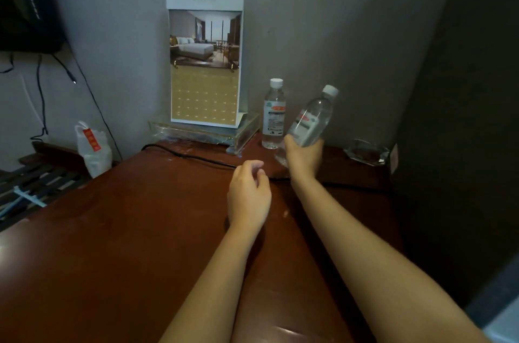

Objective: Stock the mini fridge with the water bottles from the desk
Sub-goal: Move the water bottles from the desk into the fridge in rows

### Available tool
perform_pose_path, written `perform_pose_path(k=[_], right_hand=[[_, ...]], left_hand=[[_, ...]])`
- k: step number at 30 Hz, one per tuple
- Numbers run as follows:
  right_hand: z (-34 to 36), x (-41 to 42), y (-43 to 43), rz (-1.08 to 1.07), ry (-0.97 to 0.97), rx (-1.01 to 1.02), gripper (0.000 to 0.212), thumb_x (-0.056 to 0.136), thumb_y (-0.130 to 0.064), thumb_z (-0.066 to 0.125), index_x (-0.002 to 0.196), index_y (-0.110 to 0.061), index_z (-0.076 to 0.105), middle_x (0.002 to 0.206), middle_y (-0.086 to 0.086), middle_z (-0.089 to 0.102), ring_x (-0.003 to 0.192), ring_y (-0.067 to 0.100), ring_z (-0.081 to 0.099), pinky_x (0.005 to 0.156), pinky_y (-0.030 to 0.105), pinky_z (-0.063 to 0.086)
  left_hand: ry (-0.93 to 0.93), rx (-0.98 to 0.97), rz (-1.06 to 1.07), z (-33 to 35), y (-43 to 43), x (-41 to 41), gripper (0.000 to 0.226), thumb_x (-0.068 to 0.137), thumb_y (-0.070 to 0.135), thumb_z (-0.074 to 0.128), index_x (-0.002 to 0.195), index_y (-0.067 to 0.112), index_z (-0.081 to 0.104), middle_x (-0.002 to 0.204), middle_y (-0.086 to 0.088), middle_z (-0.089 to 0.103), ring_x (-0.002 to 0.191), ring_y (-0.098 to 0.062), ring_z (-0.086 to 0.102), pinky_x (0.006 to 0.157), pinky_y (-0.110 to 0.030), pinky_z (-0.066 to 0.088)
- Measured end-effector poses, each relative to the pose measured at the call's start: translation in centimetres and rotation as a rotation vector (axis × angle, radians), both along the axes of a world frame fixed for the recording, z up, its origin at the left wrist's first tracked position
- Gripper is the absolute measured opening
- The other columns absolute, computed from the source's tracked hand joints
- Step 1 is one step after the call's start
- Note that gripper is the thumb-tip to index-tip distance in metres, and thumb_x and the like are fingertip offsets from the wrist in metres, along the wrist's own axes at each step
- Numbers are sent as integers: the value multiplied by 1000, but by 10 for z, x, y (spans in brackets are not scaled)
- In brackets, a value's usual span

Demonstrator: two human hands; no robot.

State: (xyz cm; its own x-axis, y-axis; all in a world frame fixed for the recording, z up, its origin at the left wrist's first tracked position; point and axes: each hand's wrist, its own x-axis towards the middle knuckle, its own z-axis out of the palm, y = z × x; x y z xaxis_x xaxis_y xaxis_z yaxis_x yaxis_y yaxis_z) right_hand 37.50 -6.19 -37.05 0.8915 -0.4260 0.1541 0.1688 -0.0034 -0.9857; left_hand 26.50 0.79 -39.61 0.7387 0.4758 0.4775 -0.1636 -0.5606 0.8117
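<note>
Pickup step — my right hand is clamped on the tilted bottle, lifted off the table. My left hand is empty, fingers loosely curled; the second bottle stands upright just ahead of it. Next: left hand takes that one. Fridge not in view. Labels too blurred to read.

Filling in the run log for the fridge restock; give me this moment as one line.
stage: pickup at desk | right hand: holds tilted bottle | left hand: empty, open | second bottle: upright on desk | fridge: not visible
</note>
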Motion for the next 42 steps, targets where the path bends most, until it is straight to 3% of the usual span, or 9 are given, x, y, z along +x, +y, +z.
perform_pose_path(k=[3,5,9,12,18,24,30,34,42], right_hand=[[10,-38,4,191,23,365,38,79,-20,66,114,-14,53,95,1,66,73,9,63,54,17,50],[17,-63,-2,331,117,498,30,84,-23,61,112,-13,57,93,4,68,76,14,66,58,23,54],[21,-109,-27,712,194,657,26,89,-29,51,100,-8,62,90,12,65,78,23,64,76,35,52],[23,-136,-48,949,271,722,37,85,-34,49,98,-4,64,82,15,67,68,25,65,65,32,55],[25,-166,-75,1215,358,658,60,85,-50,45,115,1,58,89,16,65,62,25,64,54,30,56],[39,-194,-104,1214,363,194,69,77,-64,52,125,-15,52,94,12,65,67,25,67,60,31,56],[52,-231,-135,1159,310,32,58,76,-42,64,126,-21,44,104,7,67,86,21,69,71,34,56],[53,-261,-151,1206,273,88,55,79,-34,63,129,-17,46,107,9,65,94,23,66,80,38,54],[61,-316,-207,1126,124,106,52,81,-33,62,126,-12,48,103,9,68,89,21,67,72,32,55]], left_hand=[[-28,17,-1,1,4,-1,24,97,19,43,112,12,60,113,-7,59,104,-20,55,72,-12,28],[12,-62,-71,3,8,0,29,99,23,38,117,12,58,118,-7,58,108,-21,55,83,-19,36],[181,-525,-483,10,9,-9,29,100,37,32,109,27,58,115,-2,62,102,-13,60,85,-33,48],[260,-790,-779,17,7,-16,39,89,50,46,105,21,67,91,-6,62,83,-17,60,82,-30,46],[230,-841,-1087,27,3,-34,47,82,55,51,102,15,65,47,8,51,38,-5,46,42,-17,43],[97,-812,-927,44,-11,-57,59,78,48,55,119,5,55,104,-11,69,96,-23,65,85,-37,52],[28,-633,-743,72,-35,-101,52,59,47,72,100,19,57,90,2,71,85,-13,69,68,-27,54],[45,-504,-661,91,-54,-134,64,49,55,76,101,23,57,95,4,69,90,-14,68,73,-30,51],[99,-476,-730,106,-114,-191,68,59,59,69,113,21,54,108,-2,68,101,-19,66,86,-36,53]])
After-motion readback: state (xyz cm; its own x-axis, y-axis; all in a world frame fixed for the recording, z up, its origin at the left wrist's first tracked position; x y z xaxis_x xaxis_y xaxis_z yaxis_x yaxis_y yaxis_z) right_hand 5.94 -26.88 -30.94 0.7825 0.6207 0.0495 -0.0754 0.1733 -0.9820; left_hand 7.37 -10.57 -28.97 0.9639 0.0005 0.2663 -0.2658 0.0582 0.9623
